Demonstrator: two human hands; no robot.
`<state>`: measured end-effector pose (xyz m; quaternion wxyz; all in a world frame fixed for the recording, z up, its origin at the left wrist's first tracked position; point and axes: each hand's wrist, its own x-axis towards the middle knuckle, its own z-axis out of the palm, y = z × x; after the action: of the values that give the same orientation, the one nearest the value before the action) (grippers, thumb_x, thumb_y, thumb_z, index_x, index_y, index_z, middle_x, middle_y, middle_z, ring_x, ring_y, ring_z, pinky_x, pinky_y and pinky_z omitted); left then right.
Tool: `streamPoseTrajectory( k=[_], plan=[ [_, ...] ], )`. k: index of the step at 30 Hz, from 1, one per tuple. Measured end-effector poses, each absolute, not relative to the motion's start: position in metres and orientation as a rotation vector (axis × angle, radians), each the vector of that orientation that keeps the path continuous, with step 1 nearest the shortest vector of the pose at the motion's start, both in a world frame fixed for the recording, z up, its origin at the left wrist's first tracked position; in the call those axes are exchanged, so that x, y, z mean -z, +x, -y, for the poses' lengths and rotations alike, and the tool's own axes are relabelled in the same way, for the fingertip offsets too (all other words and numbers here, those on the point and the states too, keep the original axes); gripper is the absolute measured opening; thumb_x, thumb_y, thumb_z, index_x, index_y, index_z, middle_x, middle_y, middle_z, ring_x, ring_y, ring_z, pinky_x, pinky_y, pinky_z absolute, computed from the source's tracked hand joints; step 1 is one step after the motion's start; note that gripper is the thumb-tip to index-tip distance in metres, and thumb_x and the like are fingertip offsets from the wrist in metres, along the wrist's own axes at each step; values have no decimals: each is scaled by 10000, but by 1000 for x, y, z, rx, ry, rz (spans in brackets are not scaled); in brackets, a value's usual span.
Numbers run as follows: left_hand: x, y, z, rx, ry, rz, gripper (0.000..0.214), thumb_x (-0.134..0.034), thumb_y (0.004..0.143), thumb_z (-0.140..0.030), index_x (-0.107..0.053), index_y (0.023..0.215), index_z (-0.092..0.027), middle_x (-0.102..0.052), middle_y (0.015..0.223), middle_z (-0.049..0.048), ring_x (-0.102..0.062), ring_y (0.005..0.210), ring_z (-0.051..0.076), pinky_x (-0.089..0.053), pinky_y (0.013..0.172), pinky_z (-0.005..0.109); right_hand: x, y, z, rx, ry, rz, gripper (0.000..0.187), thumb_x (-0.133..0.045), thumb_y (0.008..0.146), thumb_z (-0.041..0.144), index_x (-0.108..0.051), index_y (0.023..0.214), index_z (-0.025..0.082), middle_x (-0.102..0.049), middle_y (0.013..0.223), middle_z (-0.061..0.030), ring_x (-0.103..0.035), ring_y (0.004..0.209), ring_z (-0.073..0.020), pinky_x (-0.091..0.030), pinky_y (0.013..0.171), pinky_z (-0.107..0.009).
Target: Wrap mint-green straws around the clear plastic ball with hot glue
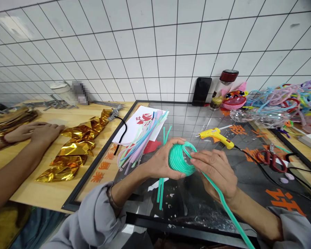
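My left hand (162, 159) is wrapped round a rounded form (180, 159) wound with coils of green pipe cleaner. Its open end faces right, where a loop of the green strand stands across the rim and something clear shows inside. Pinched in the fingers of my right hand (217, 171) is the green pipe cleaner (231, 216), its free length trailing down toward the bottom edge. Beneath the wound form, several straight green pipe cleaners (160, 193) lie on the dark glass surface.
A yellow glue gun (217, 135) lies ahead, its cord running right near red-handled scissors (271, 158). Pastel pipe cleaners (142, 141) rest on white paper (130, 121). A phone (202, 91) and a bottle (222, 90) stand by the wall. At left are gold foil (74, 148) and another person's hands (41, 133).
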<state>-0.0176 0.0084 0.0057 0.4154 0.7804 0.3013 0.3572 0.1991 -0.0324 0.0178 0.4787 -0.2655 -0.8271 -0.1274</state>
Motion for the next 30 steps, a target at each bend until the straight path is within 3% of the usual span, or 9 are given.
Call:
streamPoseTrajectory(
  k=[11, 30],
  plan=[
    [-5, -17, -9, -930, 1990, -720, 868, -915, 574, -267, -427, 1292, -262, -466, 1480, 126, -492, 1375, 342, -385, 1177, 520, -17, 200, 33, 309, -622, 2081, 190, -555, 890, 15, -683, 998, 104, -790, 993, -137, -711, 963, -248, -466, 827, -403],
    [-2, -18, -10, -918, 2059, -711, 870, -907, 592, -269, -400, 1299, -273, -458, 1473, 129, -483, 1376, 337, -381, 1168, 533, -18, 199, 33, 351, -605, 2129, 191, -519, 890, 41, -650, 995, 132, -786, 965, -95, -632, 930, -257, -436, 831, -427]
  ],
)
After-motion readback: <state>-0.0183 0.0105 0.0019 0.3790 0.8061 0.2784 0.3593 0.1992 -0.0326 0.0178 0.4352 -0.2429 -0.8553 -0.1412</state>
